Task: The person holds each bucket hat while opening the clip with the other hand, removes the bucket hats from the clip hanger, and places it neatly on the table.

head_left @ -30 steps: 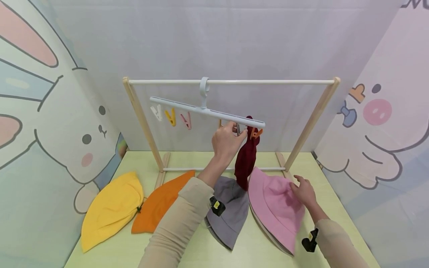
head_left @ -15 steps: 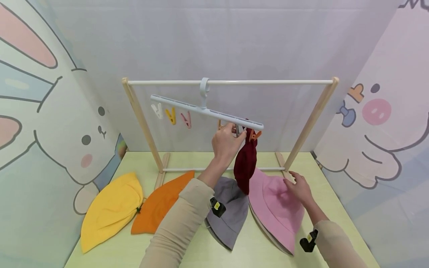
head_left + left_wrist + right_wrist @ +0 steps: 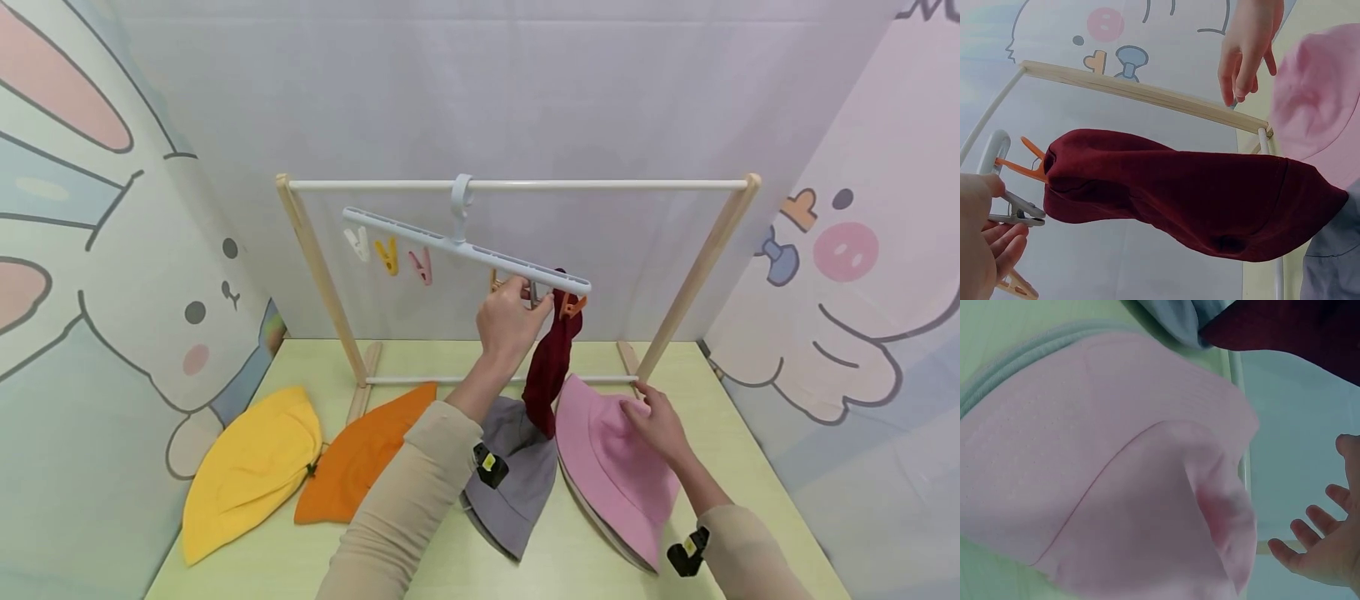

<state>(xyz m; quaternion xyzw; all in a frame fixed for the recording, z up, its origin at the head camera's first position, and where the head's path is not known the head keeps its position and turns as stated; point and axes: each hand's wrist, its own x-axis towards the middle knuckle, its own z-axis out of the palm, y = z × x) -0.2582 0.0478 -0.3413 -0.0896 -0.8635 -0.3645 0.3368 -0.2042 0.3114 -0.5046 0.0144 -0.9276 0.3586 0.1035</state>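
My left hand (image 3: 512,318) is raised under the right half of a pale blue hanger (image 3: 420,233). Between its thumb and fingers it pinches a grey clothespin (image 3: 1019,209), whose tip is right by a maroon hat (image 3: 1166,194). That hat hangs from the hanger's right end, gripped by an orange clothespin (image 3: 573,307). My right hand (image 3: 660,427), fingers loosely spread and holding nothing, hovers over the crown of a pink bucket hat (image 3: 615,467). In the right wrist view the right hand (image 3: 1329,544) shows at the right edge, apart from the pink hat.
The hanger hooks on a rack's white bar (image 3: 600,185). White (image 3: 357,243), yellow and pink clothespins dangle on its left, a tan clothespin (image 3: 1019,286) beside my left hand. Yellow (image 3: 251,471), orange (image 3: 367,454) and grey hats (image 3: 513,483) lie on the table.
My right hand has moved left above the pink hat. The hanger and maroon hat have swayed slightly, while the left hand keeps its pinch on the grey clothespin.
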